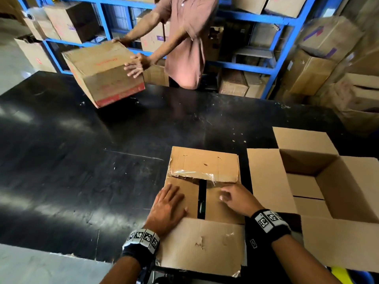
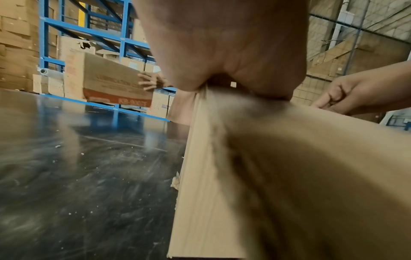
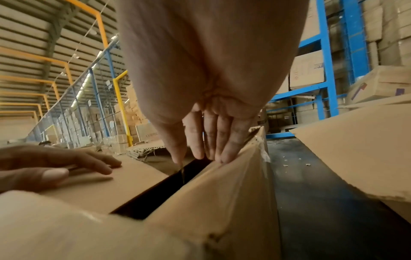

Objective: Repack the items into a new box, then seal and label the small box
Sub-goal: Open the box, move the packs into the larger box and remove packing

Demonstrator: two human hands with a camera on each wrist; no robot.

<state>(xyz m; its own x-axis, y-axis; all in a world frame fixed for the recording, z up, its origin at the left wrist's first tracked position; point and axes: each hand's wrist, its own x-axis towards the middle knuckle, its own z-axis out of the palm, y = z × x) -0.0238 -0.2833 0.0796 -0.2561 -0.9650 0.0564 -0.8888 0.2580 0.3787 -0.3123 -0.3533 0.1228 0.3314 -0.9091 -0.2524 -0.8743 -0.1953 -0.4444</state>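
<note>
The wide black glossy desk (image 1: pixel 86 160) carries three cardboard boxes and stands before blue steel shelving (image 1: pixel 274 64) stacked with more cartons. Largest of those near me is the empty open-topped plain cardboard box (image 1: pixel 348 193) at my right, its flaps spread out, one flap just beside the box I work on. Across the desk another person (image 1: pixel 184 37) tilts a red-banded printed carton (image 1: pixel 102 74) on its edge with two hands. Before me, at the near edge, sits the worn taped brown cardboard box (image 1: pixel 203 167): its near flap hangs toward me, its far flap bears torn clear tape (image 1: pixel 194 174), and a dark slot shows between two inner flaps. My left hand (image 1: pixel 167 208) lies flat on the left inner flap, grip spread and holding nothing. My right hand (image 1: pixel 239 198) rests straight fingers (image 3: pixel 213 140) on the right inner flap at the slot, grip likewise loose.
</note>
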